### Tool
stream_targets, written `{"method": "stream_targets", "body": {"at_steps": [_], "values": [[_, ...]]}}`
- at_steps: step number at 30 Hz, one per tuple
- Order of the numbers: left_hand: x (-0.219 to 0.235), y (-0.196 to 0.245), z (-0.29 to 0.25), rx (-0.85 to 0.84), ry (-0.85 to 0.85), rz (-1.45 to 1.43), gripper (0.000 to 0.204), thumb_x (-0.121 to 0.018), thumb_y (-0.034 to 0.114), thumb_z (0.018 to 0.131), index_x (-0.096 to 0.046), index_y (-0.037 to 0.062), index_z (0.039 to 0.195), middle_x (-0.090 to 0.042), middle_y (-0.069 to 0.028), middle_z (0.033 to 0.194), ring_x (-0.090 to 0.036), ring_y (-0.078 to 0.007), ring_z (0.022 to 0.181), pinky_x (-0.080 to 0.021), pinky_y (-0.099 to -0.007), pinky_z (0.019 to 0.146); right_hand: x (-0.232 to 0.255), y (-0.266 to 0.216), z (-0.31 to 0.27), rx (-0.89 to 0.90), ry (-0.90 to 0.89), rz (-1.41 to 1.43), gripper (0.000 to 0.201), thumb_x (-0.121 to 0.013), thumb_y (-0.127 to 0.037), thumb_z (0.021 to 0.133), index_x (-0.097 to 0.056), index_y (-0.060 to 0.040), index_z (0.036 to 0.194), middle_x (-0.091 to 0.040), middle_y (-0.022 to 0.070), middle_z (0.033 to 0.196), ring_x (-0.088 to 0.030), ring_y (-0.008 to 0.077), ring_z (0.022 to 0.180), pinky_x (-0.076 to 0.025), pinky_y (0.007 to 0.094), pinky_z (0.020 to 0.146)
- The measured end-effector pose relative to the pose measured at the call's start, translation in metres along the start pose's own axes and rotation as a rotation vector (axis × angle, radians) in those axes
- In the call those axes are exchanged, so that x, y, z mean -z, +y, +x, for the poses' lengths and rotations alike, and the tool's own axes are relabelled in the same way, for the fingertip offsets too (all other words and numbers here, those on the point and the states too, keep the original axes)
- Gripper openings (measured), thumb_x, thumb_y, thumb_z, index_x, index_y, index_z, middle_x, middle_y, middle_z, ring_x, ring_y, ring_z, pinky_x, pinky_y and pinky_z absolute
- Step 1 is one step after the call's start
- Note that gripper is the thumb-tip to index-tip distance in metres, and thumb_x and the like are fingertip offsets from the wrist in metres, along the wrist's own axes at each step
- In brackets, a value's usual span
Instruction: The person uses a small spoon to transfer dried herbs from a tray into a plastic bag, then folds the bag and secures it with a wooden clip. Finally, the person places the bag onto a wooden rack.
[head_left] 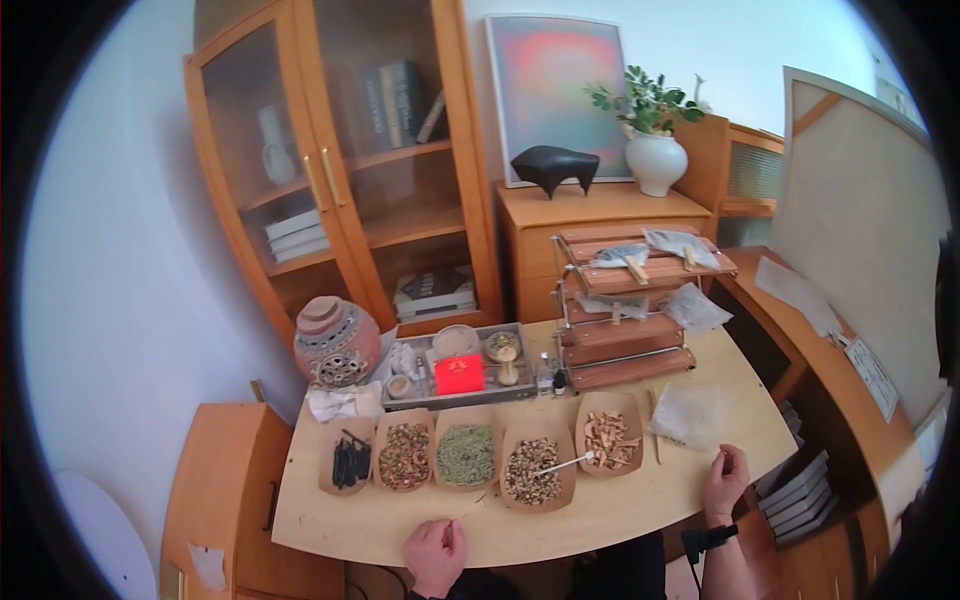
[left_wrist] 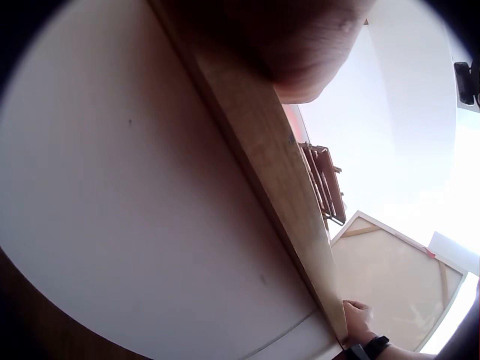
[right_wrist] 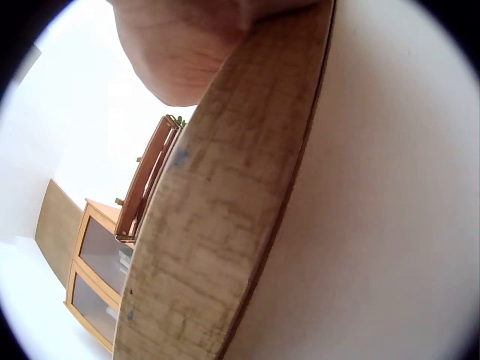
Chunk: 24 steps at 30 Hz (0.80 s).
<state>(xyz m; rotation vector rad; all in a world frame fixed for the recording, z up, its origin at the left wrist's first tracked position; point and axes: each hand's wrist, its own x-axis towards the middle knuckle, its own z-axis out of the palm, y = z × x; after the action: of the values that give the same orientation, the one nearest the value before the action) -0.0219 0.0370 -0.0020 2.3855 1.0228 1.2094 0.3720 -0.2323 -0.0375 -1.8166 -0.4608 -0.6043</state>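
Note:
My left hand rests at the table's front edge, its fingers loosely curled and holding nothing. Over at the right edge, my right hand also lies with loosely curled fingers around nothing. Between and beyond them stands a row of brown paper trays. From left they hold black dried pieces, reddish dried buds, green dried herb, pale brown mixed bits and woody chips. A small pale scoop lies across the fourth tray. Nearest my right hand is a clear plastic bag.
Behind the trays sits a grey tray with a red packet, a whisk-like tool and bowls. A tiered wooden rack holds clipped bags at the back right. A clay jar and small bottles stand on the table.

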Motion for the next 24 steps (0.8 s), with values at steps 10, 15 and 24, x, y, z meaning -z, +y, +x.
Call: {"method": "stream_targets", "body": {"at_steps": [10, 15, 24], "values": [[-0.004, 0.0, -0.004, 0.014, 0.027, 0.008, 0.014, -0.073, 0.009, 0.09, -0.064, 0.0041, 0.08, -0.054, -0.0087, 0.062, -0.054, -0.029, 0.055, -0.042, -0.0427, 0.052, 0.002, -0.005, 0.021, -0.222, -0.194, -0.162, 0.033, -0.076, -0.013, 0.093, -0.067, -0.0025, 0.122, -0.064, 0.0022, 0.076, -0.061, 0.0115, 0.066, -0.049, 0.0277, 0.062], [-0.01, -0.011, -0.008, 0.057, 0.039, 0.038, 0.014, -0.072, 0.008, 0.09, -0.064, 0.0044, 0.079, -0.055, -0.0083, 0.063, -0.056, -0.029, 0.057, -0.043, -0.043, 0.053, 0.007, 0.015, 0.062, -0.427, -0.428, -0.005, 0.031, -0.08, -0.018, 0.09, -0.074, 0.0049, 0.111, -0.067, 0.0019, 0.071, -0.059, 0.0108, 0.055, -0.046, 0.0267, 0.052], [-0.009, -0.006, -0.005, 0.074, 0.089, 0.082, 0.012, -0.072, 0.009, 0.089, -0.064, 0.0058, 0.081, -0.058, -0.0081, 0.064, -0.059, -0.0294, 0.058, -0.046, -0.0433, 0.054, 0.01, 0.023, 0.047, -0.392, -0.414, 0.187, 0.012, -0.074, -0.005, 0.093, -0.073, 0.0039, 0.1, -0.065, 0.0003, 0.069, -0.057, 0.0068, 0.054, -0.043, 0.0231, 0.048]]}}
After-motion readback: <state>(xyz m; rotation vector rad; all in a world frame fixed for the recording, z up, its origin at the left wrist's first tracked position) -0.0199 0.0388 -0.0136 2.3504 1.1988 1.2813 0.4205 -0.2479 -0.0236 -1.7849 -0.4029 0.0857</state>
